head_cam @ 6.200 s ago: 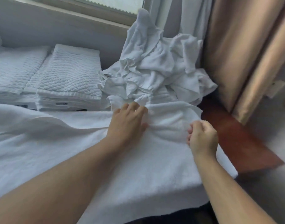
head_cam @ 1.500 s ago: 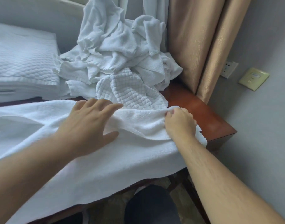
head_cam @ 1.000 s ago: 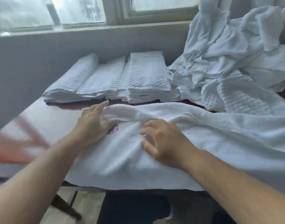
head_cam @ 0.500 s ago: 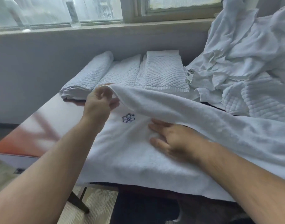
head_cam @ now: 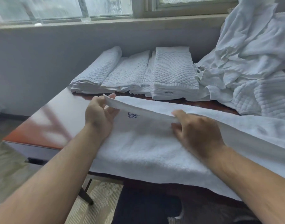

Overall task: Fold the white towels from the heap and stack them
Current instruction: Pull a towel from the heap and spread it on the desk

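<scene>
A large white terry towel (head_cam: pixel 146 147) with a small blue embroidered mark lies across the table's near side and hangs over the front edge. My left hand (head_cam: pixel 100 117) pinches the towel's left far corner and lifts that edge off the lower layer. My right hand (head_cam: pixel 198 131) grips the same raised edge further right, fingers curled around it. Behind them stand stacks of folded quilted white towels (head_cam: pixel 172 73). The heap of unfolded white towels (head_cam: pixel 251 59) rises at the back right.
The glossy reddish-brown table (head_cam: pixel 46 125) shows bare at the left and ends there at a corner. A grey wall and a window sill (head_cam: pixel 106 23) run behind the stacks. Wood-pattern floor and a table leg (head_cam: pixel 85 194) show below.
My right hand rose from lying flat on the lower layer and took hold of the raised edge. My left hand keeps the corner lifted, and the edge is now stretched between both hands.
</scene>
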`<state>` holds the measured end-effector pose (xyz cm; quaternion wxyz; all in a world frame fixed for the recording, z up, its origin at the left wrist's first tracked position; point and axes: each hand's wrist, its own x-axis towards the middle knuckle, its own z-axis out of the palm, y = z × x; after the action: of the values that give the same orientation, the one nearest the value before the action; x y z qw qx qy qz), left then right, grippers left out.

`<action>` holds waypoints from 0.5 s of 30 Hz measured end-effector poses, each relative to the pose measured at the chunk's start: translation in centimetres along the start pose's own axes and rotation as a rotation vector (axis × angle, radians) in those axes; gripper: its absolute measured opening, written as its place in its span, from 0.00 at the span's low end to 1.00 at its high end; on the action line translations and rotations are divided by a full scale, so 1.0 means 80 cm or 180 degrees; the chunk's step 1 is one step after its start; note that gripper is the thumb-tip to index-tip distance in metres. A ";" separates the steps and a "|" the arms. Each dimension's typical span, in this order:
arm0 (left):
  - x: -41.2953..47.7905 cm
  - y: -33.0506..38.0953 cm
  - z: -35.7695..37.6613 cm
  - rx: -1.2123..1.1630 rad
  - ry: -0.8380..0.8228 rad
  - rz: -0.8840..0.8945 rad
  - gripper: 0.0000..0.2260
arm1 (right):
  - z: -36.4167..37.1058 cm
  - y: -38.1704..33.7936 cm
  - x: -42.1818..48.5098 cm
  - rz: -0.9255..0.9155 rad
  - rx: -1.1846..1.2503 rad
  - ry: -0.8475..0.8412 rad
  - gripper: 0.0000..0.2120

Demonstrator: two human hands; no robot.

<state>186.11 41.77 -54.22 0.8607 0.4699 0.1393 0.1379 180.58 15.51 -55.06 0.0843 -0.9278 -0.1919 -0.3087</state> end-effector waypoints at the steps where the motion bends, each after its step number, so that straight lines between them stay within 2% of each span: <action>1: 0.001 0.000 0.000 0.0089 0.0035 -0.0027 0.10 | 0.000 -0.001 0.000 -0.0053 -0.0197 -0.0062 0.05; 4: 0.006 0.009 -0.001 0.0853 0.0206 -0.0288 0.17 | -0.005 -0.006 0.001 -0.0078 -0.0688 -0.0362 0.10; 7: 0.014 0.019 -0.007 0.2196 0.0179 -0.0339 0.10 | -0.008 -0.009 0.004 -0.0197 -0.0988 -0.0404 0.11; 10: 0.014 0.015 -0.012 0.3078 -0.0316 0.0112 0.20 | -0.007 -0.013 0.005 -0.0426 -0.0782 -0.0370 0.08; 12: 0.012 0.010 -0.013 0.3817 -0.0420 0.0721 0.19 | -0.001 -0.012 0.002 -0.0396 -0.0587 -0.0497 0.06; 15: 0.010 0.007 -0.013 0.4420 -0.0295 0.1301 0.17 | 0.000 -0.011 -0.002 -0.0240 -0.0339 -0.0687 0.04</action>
<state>186.37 43.17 -54.36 0.3259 0.9300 0.0675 0.1557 180.16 16.25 -55.11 0.0021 -0.9509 -0.2179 -0.2198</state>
